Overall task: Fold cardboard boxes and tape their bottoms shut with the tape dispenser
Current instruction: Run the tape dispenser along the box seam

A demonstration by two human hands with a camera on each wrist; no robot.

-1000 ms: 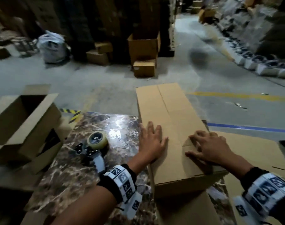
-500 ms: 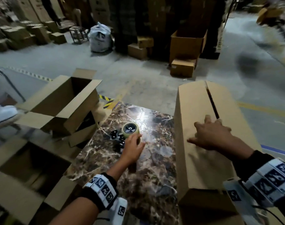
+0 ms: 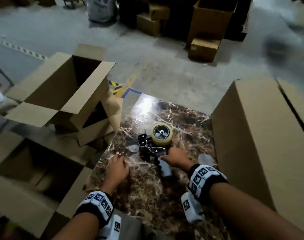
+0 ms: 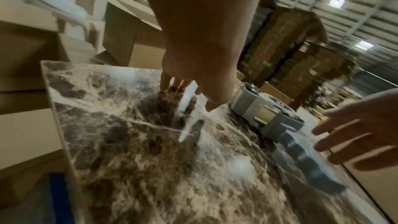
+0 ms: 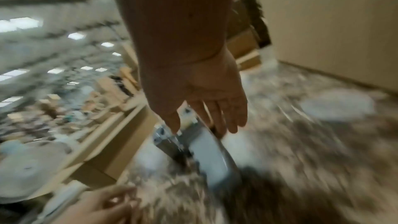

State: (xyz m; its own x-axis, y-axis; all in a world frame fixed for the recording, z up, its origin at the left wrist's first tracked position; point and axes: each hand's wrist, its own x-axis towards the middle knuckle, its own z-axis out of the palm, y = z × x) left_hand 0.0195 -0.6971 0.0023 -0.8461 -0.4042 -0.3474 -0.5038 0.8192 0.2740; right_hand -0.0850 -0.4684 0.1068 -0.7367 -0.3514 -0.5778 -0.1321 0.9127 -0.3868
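A tape dispenser [image 3: 158, 141] with a yellowish roll lies on its side on the marble table [image 3: 156, 196], its grey handle pointing toward me. My right hand [image 3: 175, 157] hovers over the top of that handle with straight, spread fingers [image 5: 228, 117] and grips nothing. My left hand [image 3: 117, 168] rests fingertips-down on the table, left of the dispenser [image 4: 267, 117], and holds nothing. A long folded cardboard box [image 3: 262, 135] stands on the table's right side, with an untaped seam between its closed flaps on top. The right wrist view is blurred.
Open cardboard boxes [image 3: 66, 89] stand against the table's left edge, with another open box [image 3: 26, 179] lower left. More boxes [image 3: 210, 26] and a white bag [image 3: 101, 7] sit on the concrete floor behind.
My right hand has left the box top and come over the dispenser's handle. My left hand has drawn back from the dispenser to the table's left side. The view has swung left and down.
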